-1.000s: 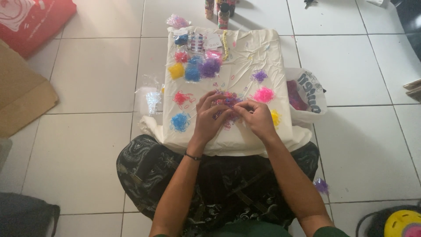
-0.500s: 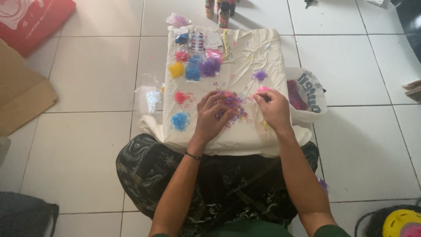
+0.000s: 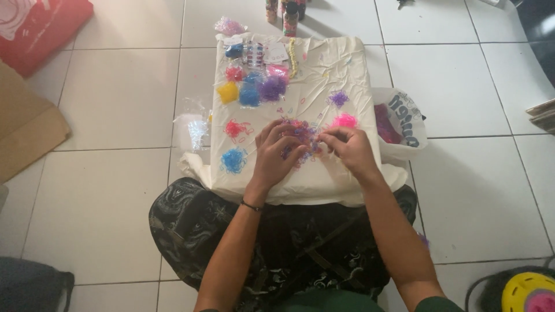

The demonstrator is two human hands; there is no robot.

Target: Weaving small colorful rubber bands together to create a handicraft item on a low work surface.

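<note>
- The person sits cross-legged on a white tiled floor (image 3: 104, 190), with a cream cloth (image 3: 341, 75) spread out in front of the knees.
- The left hand (image 3: 276, 155) rests on the cloth with its fingers curled down onto a mixed pile of small rubber bands (image 3: 300, 136), purple and pink among them; whether it pinches any band I cannot tell.
- The right hand (image 3: 348, 148) lies just beside that pile, thumb and fingertips drawn narrow together at its right edge, seemingly nipping one or two bands; what it grips is too small to tell.
- The mixed pile lies near the middle of the cloth, between the two hands and partly under the left fingers.
- A dark thin band (image 3: 252, 205) circles the left wrist.
- Sorted heaps lie apart on the cloth: a blue heap (image 3: 233, 160) and a red heap (image 3: 236, 129) to the left of the left hand, a pink heap (image 3: 345, 120) just above the right hand, a purple heap (image 3: 339, 99) beyond it.
- Small clear bags of bands (image 3: 254, 86), yellow, blue, purple and pink, cluster at the far left part of the cloth.
- A white plastic bag (image 3: 404, 124) lies against the cloth's right edge.
- A red bag (image 3: 40, 26) lies at the far left, with brown cardboard (image 3: 26, 130) below it.
</note>
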